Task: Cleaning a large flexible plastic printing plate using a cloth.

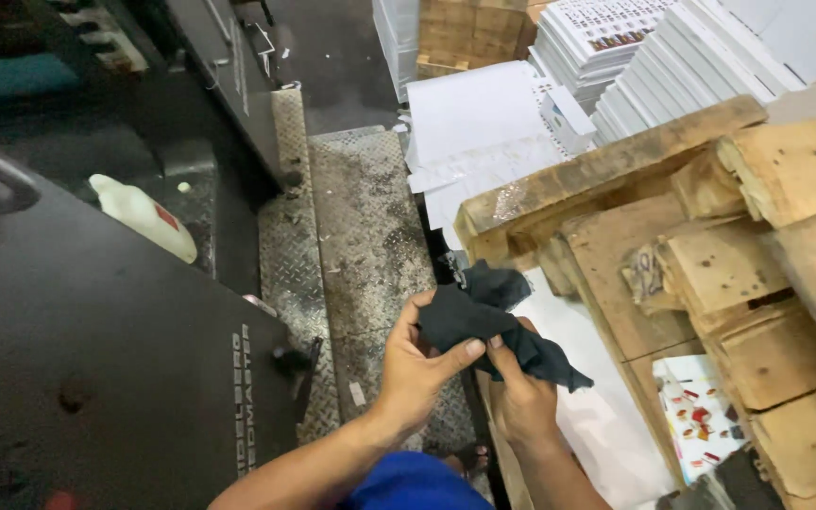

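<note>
A crumpled black cloth [484,316] is held in front of me over the metal step. My left hand [417,368] grips its left side, thumb on top. My right hand [521,392] pinches its lower edge from beneath, and a pointed corner of the cloth hangs off to the right. Both hands are close together, touching the cloth. A blue sleeve or trouser leg [408,482] shows at the bottom.
A large dark machine housing [96,349] fills the left. A diamond-plate metal walkway [361,236] runs ahead. A white plastic jug [144,215] lies on the machine. Stacked wooden pallets [710,255] stand on the right, with piles of white printed sheets [635,66] behind.
</note>
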